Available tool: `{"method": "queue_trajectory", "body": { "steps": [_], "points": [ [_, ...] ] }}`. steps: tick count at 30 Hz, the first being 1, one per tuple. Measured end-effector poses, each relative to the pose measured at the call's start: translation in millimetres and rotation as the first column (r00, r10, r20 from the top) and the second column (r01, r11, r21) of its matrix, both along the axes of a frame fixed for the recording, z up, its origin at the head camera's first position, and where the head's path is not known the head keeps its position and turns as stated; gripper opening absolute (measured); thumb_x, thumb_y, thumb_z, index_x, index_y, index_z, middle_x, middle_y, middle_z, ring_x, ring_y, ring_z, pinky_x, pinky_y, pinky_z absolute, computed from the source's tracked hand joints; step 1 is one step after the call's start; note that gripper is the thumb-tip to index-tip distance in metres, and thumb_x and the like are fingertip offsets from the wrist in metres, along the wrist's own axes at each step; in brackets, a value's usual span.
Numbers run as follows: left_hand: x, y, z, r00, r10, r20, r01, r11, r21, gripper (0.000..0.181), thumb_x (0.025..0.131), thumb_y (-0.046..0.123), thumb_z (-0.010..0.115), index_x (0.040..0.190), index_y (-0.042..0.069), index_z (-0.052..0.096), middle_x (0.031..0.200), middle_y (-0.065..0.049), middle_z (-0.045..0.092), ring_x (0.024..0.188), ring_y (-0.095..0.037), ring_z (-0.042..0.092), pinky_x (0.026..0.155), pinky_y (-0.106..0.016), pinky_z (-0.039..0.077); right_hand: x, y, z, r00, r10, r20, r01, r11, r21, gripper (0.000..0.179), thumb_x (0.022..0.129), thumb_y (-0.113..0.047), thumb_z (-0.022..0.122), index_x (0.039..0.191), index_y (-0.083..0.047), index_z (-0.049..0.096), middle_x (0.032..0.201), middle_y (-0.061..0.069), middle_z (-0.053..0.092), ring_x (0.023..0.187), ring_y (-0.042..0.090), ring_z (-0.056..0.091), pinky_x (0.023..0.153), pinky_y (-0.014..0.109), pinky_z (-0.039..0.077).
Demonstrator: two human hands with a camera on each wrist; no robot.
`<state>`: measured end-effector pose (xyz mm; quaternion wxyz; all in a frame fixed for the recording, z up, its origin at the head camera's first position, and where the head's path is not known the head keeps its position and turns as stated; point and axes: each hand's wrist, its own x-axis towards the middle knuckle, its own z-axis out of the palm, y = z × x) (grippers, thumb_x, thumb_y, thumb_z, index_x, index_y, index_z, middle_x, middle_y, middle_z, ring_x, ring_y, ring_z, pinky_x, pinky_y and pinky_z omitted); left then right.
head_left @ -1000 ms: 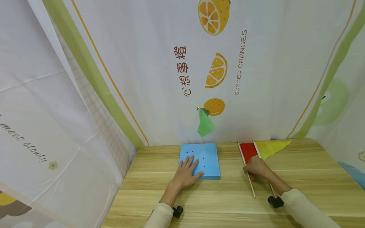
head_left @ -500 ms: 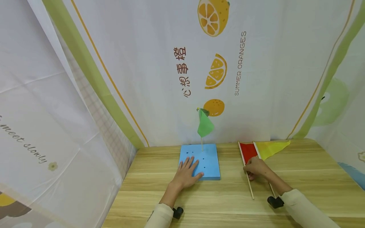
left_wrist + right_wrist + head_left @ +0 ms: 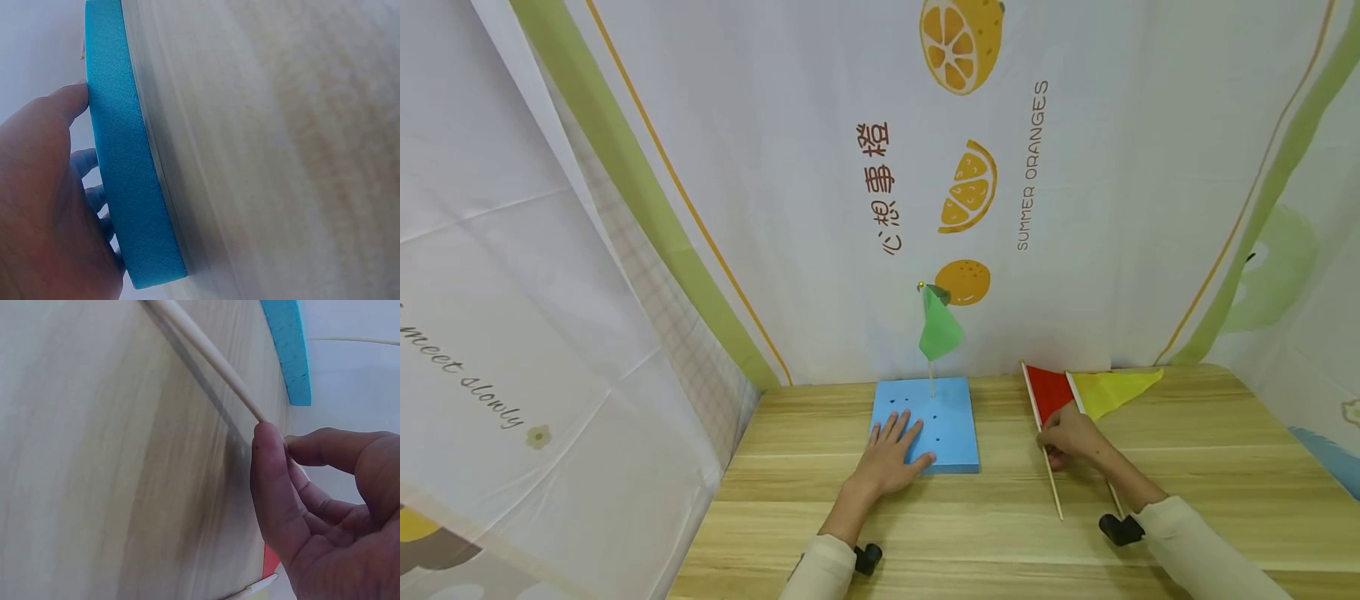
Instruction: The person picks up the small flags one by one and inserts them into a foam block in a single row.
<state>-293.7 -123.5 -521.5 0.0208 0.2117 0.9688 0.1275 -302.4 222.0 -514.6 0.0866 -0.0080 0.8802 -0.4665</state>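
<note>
My left hand (image 3: 887,457) rests with spread, straight fingers on a blue foam board (image 3: 957,450) that has several small holes in its top. In the left wrist view the board's thick side (image 3: 128,150) shows beside the thumb. A green flag (image 3: 940,329) stands upright in the board near its back edge. At the right, my right hand (image 3: 1072,433) pinches the wooden stick of a red flag (image 3: 1049,392) between thumb and fingertips. The right wrist view shows the stick (image 3: 219,362) tilted, with its shadow on the table. A yellow flag (image 3: 1108,392) lies just right of it, its stick partly behind my hand.
The wooden table (image 3: 1000,533) ends at a white curtain (image 3: 820,317) printed with oranges, close behind the board. Another curtain (image 3: 587,333) hangs along the left side. A black wrist mount (image 3: 1122,530) sits under the right wrist, near the yellow flag's stick.
My right hand has raised the red flag slightly, its top shifting up and left and its lower end swinging left. The left hand, board and yellow flag stay put.
</note>
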Motion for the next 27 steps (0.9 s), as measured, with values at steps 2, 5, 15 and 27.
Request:
{"method": "queue_trajectory", "body": {
  "steps": [2,5,15,27],
  "points": [
    [0.2,-0.1,0.3,1.000,0.000,0.001,0.000,1.000,0.000,0.074,0.097,0.065,0.038,0.156,0.022,0.028,0.165,-0.007,0.016,0.153,-0.032,0.012,0.122,-0.057,0.014,-0.6,-0.2,1.3,1.000,0.007,-0.013,-0.007,1.000,0.002,0.013,0.083,-0.003,0.061,0.074,0.006,0.064,0.061,0.010,0.062,0.049,0.015,0.063,0.050,0.031,0.057],
    [0.5,-0.2,0.2,1.000,-0.001,0.003,0.001,1.000,0.000,0.074,0.097,0.065,0.038,0.156,0.022,0.028,0.165,-0.007,0.017,0.153,-0.032,0.012,0.122,-0.057,0.014,-1.2,-0.9,3.7,1.000,0.012,-0.023,-0.012,1.000,0.000,0.014,0.085,-0.004,0.061,0.074,0.004,0.061,0.061,0.010,0.062,0.050,0.016,0.063,0.051,0.032,0.058],
    [-1.5,-1.3,-3.2,1.000,-0.002,-0.014,0.002,1.000,-0.004,0.073,0.097,0.064,0.039,0.156,0.022,0.028,0.165,-0.007,0.017,0.153,-0.032,0.012,0.122,-0.057,0.014,-5.4,-6.2,6.7,0.997,-0.032,-0.063,0.029,0.999,-0.042,0.019,0.087,-0.005,0.063,0.070,-0.002,0.054,0.063,0.007,0.059,0.054,0.016,0.064,0.056,0.034,0.060],
    [-1.5,-4.6,-2.7,1.000,-0.015,-0.011,0.015,1.000,-0.005,0.074,0.097,0.065,0.038,0.156,0.022,0.028,0.165,-0.007,0.016,0.153,-0.032,0.011,0.122,-0.057,0.013,-4.7,-14.6,18.3,0.998,-0.029,-0.058,0.020,0.989,-0.146,0.015,0.091,-0.008,0.062,0.095,0.007,0.060,0.081,0.016,0.066,0.064,0.016,0.066,0.060,0.034,0.061]
  ]
}}
